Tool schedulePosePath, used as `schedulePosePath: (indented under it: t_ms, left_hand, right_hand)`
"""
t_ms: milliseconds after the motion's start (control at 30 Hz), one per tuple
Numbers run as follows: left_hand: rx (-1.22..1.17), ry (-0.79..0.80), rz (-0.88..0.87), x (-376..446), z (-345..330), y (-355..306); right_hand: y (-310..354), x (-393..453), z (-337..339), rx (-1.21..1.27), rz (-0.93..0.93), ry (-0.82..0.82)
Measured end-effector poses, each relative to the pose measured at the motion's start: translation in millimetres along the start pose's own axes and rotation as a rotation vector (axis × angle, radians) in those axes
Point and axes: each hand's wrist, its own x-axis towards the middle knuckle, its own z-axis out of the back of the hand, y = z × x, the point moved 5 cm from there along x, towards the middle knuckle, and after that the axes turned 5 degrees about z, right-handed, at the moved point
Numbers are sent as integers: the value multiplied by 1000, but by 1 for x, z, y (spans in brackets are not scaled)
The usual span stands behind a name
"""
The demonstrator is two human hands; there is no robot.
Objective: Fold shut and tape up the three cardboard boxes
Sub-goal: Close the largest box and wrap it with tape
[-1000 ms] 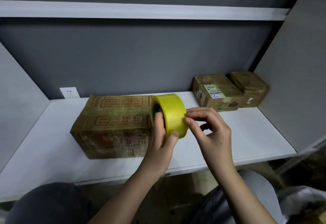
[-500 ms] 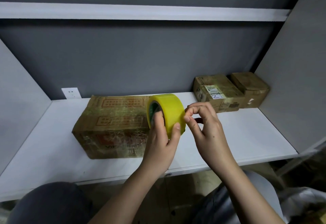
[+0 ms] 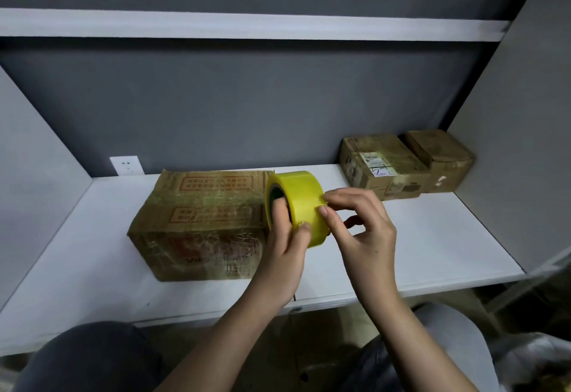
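The round roll of yellow packing tape (image 3: 298, 206) is standing on edge above the middle of the white shelf (image 3: 432, 243), its core hole facing left toward the large brown cardboard box (image 3: 200, 221) lying lengthwise along the shelf. The left hand (image 3: 285, 246) is gripping the roll, fingers reaching into the core and thumb pressing on the outer band. The right hand (image 3: 361, 225) is coming in from the right, its curled fingertips picking at the roll's outer surface. Two smaller cardboard boxes (image 3: 383, 166) are sitting touching in the shelf's back right corner.
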Motion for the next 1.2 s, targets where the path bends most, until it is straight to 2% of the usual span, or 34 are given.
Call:
schedulePosePath:
  t_ms: [300, 400, 467, 533, 633, 800, 867, 933, 1033, 1200]
  left_hand:
    - [330, -4, -132, 0, 1, 4]
    - [314, -9, -23, 6, 3, 8]
    - [189, 42, 70, 12, 3, 11]
    - [59, 100, 144, 16, 3, 12]
    - [26, 123, 201, 14, -2, 12]
    - [71, 94, 217, 13, -4, 20]
    - [133, 107, 196, 12, 0, 24]
    - [169, 106, 145, 8, 4, 28]
    - [207, 29, 45, 0, 10, 27]
    - [233, -12, 85, -2, 11, 31]
  right_hand:
    - [-3, 3, -1, -177, 42, 11]
    - [4, 2, -2, -176, 81, 31]
    - [8, -1, -6, -142, 80, 68]
    - [5, -3, -6, -31, -28, 56]
    - [-9, 3, -3, 181, -268, 9]
    - [-16, 8, -11, 119, -325, 166]
    - [-22, 8, -10, 142, -386, 122]
    - [-30, 8, -8, 283, -503, 22]
    - [-36, 2, -12, 455, -635, -73]
    - [-37, -5, -15, 530, -633, -139]
